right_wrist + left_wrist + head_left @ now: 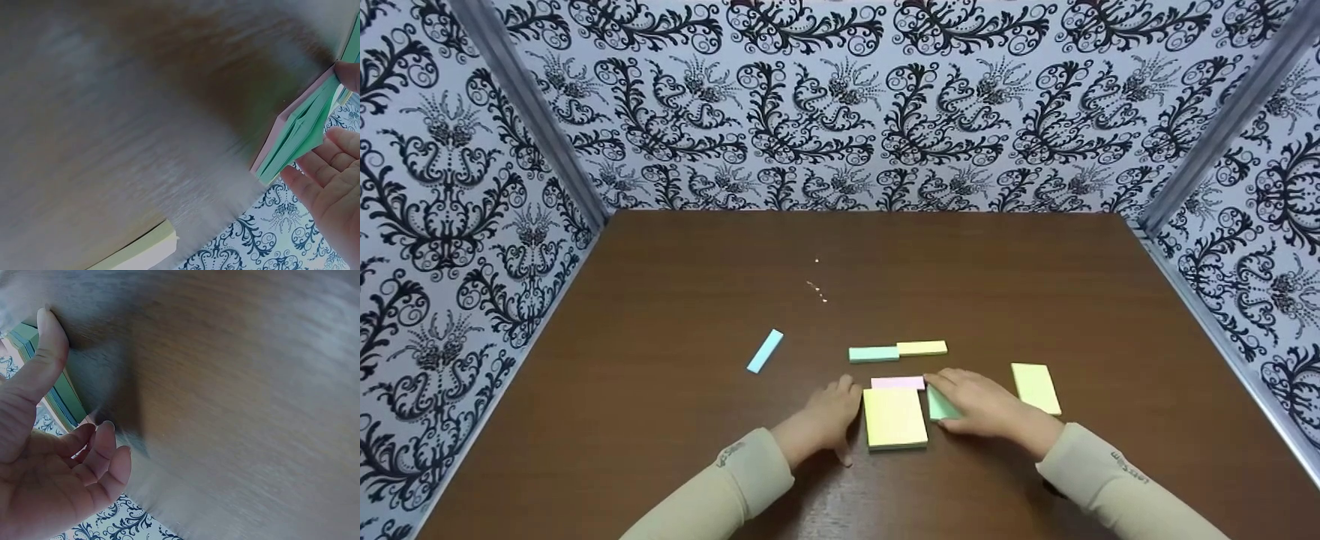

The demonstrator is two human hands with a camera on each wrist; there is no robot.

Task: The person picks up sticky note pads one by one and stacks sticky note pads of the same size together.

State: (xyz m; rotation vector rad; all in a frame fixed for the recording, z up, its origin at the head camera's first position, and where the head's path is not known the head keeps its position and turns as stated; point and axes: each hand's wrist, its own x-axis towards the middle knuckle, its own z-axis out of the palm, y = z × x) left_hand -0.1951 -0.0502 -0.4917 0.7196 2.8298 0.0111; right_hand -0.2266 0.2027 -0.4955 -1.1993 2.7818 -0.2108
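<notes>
A thick stack of sticky notes with a yellow top (895,418) lies between the two hands. My left hand (831,416) is beside its left edge, thumb and fingers apart with nothing between them; green and blue layers (68,398) of the stack show behind it in the left wrist view. My right hand (982,403) holds a green sticky-note pad (940,405) by its edges, just right of the stack. In the right wrist view this green pad (301,132) has a pink layer along its side and slightly fanned sheets. A pink strip pad (897,383) lies just behind the yellow-topped stack.
Farther back lie a green strip pad (874,354) and a yellow strip pad (922,348), end to end. A blue strip pad (765,351) lies to the left, a yellow pad (1036,388) to the right. Patterned walls (840,105) enclose the brown table (660,300).
</notes>
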